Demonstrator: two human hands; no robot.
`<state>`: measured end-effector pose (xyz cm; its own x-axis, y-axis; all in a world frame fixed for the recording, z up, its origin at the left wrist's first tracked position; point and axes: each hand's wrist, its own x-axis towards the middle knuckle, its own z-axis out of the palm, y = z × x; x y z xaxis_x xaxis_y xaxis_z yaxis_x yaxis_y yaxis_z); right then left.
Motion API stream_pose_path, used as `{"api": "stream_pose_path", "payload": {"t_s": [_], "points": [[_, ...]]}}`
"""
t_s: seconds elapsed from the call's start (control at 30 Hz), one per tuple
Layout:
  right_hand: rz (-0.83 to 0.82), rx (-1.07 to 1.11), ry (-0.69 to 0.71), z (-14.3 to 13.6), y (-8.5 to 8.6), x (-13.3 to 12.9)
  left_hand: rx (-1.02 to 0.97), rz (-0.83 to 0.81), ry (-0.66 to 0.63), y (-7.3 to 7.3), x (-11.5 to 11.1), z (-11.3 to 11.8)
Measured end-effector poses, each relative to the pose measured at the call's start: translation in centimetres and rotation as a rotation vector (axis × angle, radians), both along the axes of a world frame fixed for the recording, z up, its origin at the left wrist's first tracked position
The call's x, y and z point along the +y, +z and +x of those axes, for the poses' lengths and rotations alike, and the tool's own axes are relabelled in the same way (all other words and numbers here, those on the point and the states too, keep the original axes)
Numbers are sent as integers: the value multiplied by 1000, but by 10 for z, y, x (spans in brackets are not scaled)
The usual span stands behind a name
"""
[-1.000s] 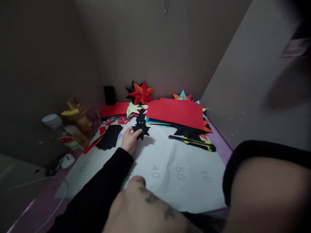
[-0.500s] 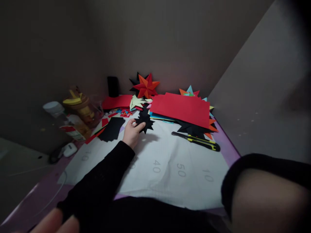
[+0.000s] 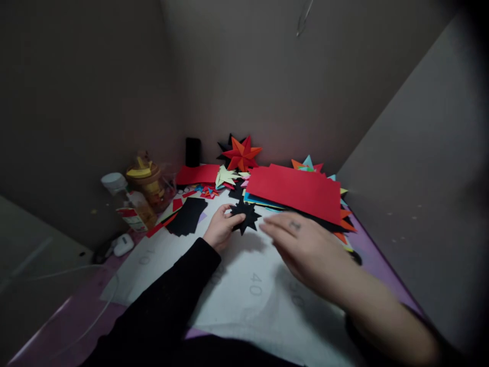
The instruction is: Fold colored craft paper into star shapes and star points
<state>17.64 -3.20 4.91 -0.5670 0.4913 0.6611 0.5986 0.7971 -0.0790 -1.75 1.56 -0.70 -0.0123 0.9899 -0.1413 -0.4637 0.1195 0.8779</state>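
A small black paper star (image 3: 246, 217) with many points is pinched between the thumb and fingers of my left hand (image 3: 223, 227). The star is held a little above the white printed sheet. Close to its right side is my right hand (image 3: 301, 244), fingers stretched out and nothing seen in them; a small gap lies between its fingertips and the star. Just behind the held star, another black pointed paper piece (image 3: 237, 189) lies partly hidden by a stack of red paper (image 3: 296, 191). My right hand and forearm hide most of the yellow and black cutter (image 3: 355, 256).
Black paper pieces (image 3: 188, 216) lie at left, behind them a red sheet (image 3: 198, 174) and a pale yellow star (image 3: 226, 177). An orange and red star (image 3: 242, 153) leans against the wall. A bottle (image 3: 118, 186), brown cup (image 3: 145, 178) and white case (image 3: 123, 244) stand along the left edge.
My right hand has come in over the sheet from the lower edge toward the black star. My left hand still holds the star, turned flatter to view. The whole view has shifted.
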Motion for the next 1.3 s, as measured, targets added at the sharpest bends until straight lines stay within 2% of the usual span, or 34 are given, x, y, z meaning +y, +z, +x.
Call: {"api": "stream_pose_path", "payload": {"t_s": [0.07, 0.13, 0.23, 0.3, 0.5, 0.67, 0.8, 0.93, 1.1, 1.2, 1.3], "points": [[28, -45, -39, -4, -10, 13, -4, -46, -90, 2, -3, 0], [94, -62, -49, -8, -28, 26, 2, -58, -168, 3, -6, 0], [228, 16, 0, -10, -54, 37, 25, -45, -238, 1, -9, 3], [299, 80, 61, -9, -63, 38, 41, -46, -272, 0, -11, 4], [321, 168, 120, 0, -70, 37, -35, -45, -421, -1, -9, 2], [314, 131, 127, 1, -69, 38, -63, -89, -416, 4, -8, 1], [277, 97, 126, 2, -69, 39, -151, -232, -370, 4, -5, -2], [102, 151, 137, 2, -71, 43, -232, -273, -385, 1, 0, -6], [-195, 441, 81, -5, -73, 46, -174, -209, -429, 4, -3, -2], [-508, 691, -54, -12, -74, 48, -78, -168, -397, 3, -5, 2], [-887, 938, -83, -17, -78, 52, 143, -34, -240, 0, -5, 4]]}}
